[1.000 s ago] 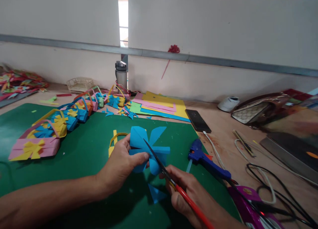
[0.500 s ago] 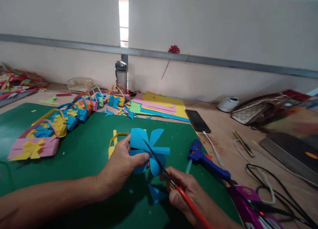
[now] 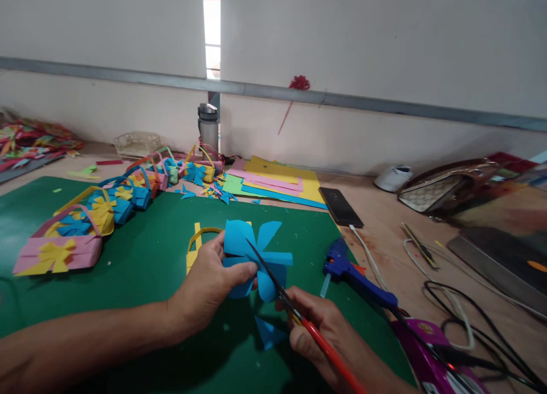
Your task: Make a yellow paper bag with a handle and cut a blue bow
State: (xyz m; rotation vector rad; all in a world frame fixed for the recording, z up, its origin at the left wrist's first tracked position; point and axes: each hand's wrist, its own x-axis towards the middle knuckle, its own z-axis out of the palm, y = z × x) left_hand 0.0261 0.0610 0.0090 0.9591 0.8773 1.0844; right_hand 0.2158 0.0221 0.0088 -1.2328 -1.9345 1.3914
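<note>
My left hand (image 3: 213, 277) pinches a blue paper cutout (image 3: 241, 240) between thumb and fingers; its strips spread like petals. My right hand (image 3: 318, 325) is closed round red-handled scissors (image 3: 314, 331), whose dark blades lie across the cutout with the tip near its middle. Just below, a blue paper triangle (image 3: 269, 332) rests on the green mat (image 3: 145, 280). Partly hidden behind my left hand is a yellow paper basket (image 3: 191, 260) with a handle.
Small paper baskets with bows (image 3: 60, 254) line the mat's left side. Coloured paper sheets (image 3: 277, 177), a phone (image 3: 341, 207) and a bottle (image 3: 208, 131) are at the back. A blue glue gun (image 3: 359, 277), cables (image 3: 465, 291) and a handbag (image 3: 444, 183) lie to the right.
</note>
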